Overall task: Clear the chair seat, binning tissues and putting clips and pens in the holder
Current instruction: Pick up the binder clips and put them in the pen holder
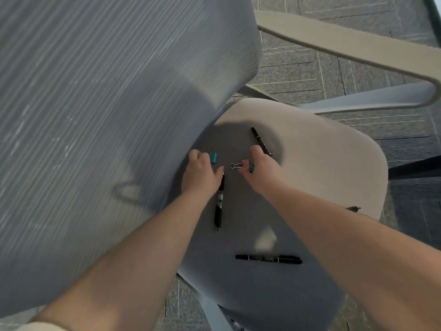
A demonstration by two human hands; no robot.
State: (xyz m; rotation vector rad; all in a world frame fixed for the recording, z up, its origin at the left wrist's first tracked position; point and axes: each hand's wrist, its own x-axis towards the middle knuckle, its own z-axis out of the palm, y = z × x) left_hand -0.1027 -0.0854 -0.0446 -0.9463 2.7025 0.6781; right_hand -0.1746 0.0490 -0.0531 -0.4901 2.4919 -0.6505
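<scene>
Over the chair seat [322,163], both hands worked near the backrest [107,115]. The left hand [200,175] had its fingers curled down at a teal clip [213,158], touching it, though whether it was pinched I could not tell. The right hand [262,170] was closed around another teal clip [251,168] and a pink clip [239,164] whose wire loop stuck out. Such clips looked light, stiff and springy, best taken by the body, not the slippery wire. Three pens lay loose: one pen [219,206] under the left hand, a marker [261,142] beyond the right, another marker [268,259] nearer. These looked rigid, apt to roll, best gripped mid-barrel. No holder showed.
</scene>
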